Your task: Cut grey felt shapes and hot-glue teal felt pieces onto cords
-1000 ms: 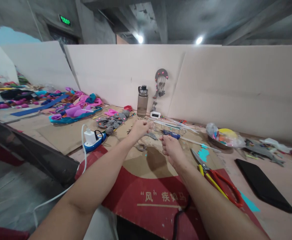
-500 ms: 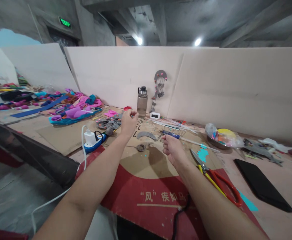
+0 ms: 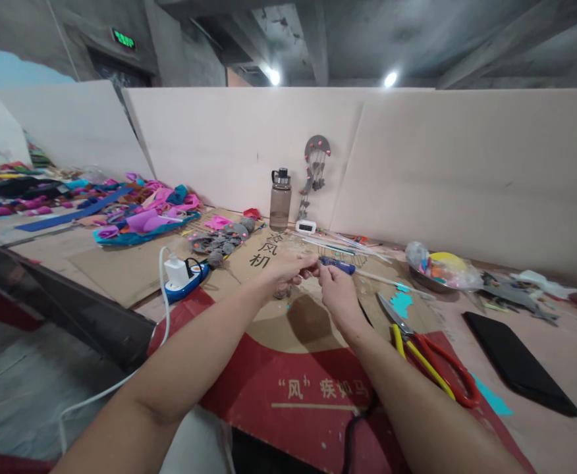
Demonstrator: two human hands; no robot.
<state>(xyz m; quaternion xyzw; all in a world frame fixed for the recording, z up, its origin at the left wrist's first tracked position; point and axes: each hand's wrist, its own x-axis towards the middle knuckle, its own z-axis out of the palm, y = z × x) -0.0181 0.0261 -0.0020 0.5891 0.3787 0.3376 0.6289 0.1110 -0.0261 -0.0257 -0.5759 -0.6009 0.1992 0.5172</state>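
My left hand (image 3: 296, 268) and my right hand (image 3: 336, 284) meet over the cardboard, fingertips pinched together and almost touching. Whatever lies between the fingers is too small to make out. Under my left hand, a coil of grey cord (image 3: 282, 291) shows in part. The grey felt crescent seen there earlier is hidden behind that hand. Just beyond my right hand lies a blue tool (image 3: 338, 264) that looks like a glue gun, with a long white stick (image 3: 392, 283) at its back end.
Red-handled scissors (image 3: 441, 362), yellow-handled pliers (image 3: 424, 362) and a black phone (image 3: 520, 363) lie at the right. Behind stand a bottle (image 3: 280, 203) and a small clock (image 3: 305, 226). A blue power strip (image 3: 187, 283), grey felt pieces (image 3: 219, 241) and a bowl (image 3: 434, 282) flank the cardboard.
My left hand has come down and to the right, from near the bottle to my right hand. My right hand has barely moved.
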